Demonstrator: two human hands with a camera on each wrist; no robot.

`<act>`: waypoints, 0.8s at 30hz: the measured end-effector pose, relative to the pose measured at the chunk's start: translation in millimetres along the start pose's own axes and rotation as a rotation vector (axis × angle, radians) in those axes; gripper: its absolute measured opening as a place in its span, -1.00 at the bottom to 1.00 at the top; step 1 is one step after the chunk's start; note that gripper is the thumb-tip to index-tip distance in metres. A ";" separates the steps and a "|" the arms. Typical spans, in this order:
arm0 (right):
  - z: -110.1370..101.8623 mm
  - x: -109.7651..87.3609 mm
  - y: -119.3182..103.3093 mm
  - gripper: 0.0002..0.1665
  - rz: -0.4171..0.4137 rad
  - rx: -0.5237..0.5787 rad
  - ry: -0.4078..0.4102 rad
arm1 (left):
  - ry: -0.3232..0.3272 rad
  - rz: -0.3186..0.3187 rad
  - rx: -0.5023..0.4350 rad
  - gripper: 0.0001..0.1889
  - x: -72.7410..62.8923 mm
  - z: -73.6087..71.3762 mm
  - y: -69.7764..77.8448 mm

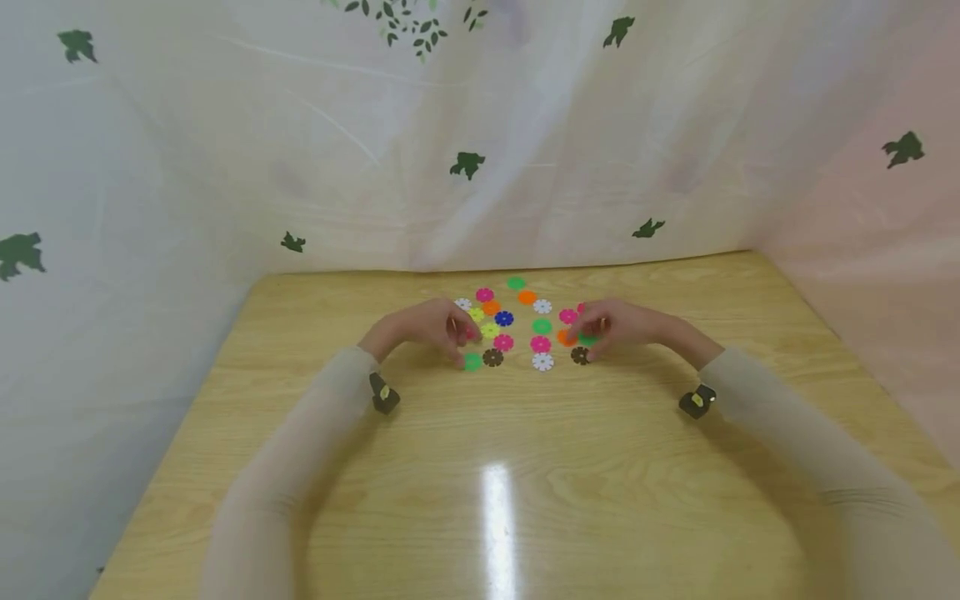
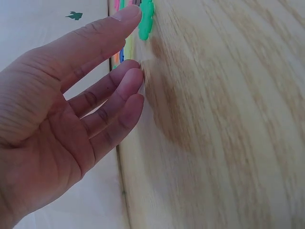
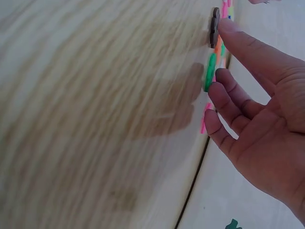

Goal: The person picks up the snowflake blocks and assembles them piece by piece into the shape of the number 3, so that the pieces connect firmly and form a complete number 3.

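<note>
Flat, notched flower-shaped plastic discs in several colours lie scattered at the table's far middle. My left hand (image 1: 435,323) hovers at the left edge of the group with loosely bent fingers. Its thumb tip is right by a green disc (image 2: 147,23), and a brown disc (image 1: 492,357) lies just beside that one. On the right side, my right hand (image 1: 622,322) mirrors this pose, thumb tip at another brown disc (image 3: 214,29). Its fingers overlap a green disc (image 3: 209,72) and an orange disc (image 1: 566,337). No disc shows gripped in either hand.
Between the hands lie a blue disc (image 1: 504,318), a white disc (image 1: 543,362) and several pink, yellow, orange and green ones. A pale curtain (image 1: 525,208) with dark leaf-like prints surrounds the wooden table (image 1: 450,467). Light glares off the tabletop in front.
</note>
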State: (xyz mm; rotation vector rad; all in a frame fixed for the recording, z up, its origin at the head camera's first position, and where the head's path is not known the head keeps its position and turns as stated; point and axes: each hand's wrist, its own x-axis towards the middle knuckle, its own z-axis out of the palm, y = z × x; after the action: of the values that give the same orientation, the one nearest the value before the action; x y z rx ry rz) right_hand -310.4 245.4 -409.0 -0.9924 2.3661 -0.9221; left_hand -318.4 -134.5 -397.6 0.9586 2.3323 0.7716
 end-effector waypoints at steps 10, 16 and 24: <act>2.5 -1.4 0.0 -0.68 -0.051 -0.016 -0.020 | -0.027 0.029 0.037 -0.57 3.3 4.9 -1.0; 5.5 2.8 -0.9 -0.70 -0.027 -0.038 -0.013 | -0.015 0.018 0.009 -0.63 3.1 7.4 -3.7; 8.3 8.5 -0.6 -0.75 -0.025 -0.052 -0.015 | -0.004 0.035 0.006 -0.71 4.9 10.1 -5.3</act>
State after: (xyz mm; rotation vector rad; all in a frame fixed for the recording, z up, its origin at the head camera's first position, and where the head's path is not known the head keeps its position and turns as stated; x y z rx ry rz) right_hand -310.9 235.3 -415.3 -1.0473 2.3816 -0.8631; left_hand -317.6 -130.9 -409.5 1.0047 2.3213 0.7763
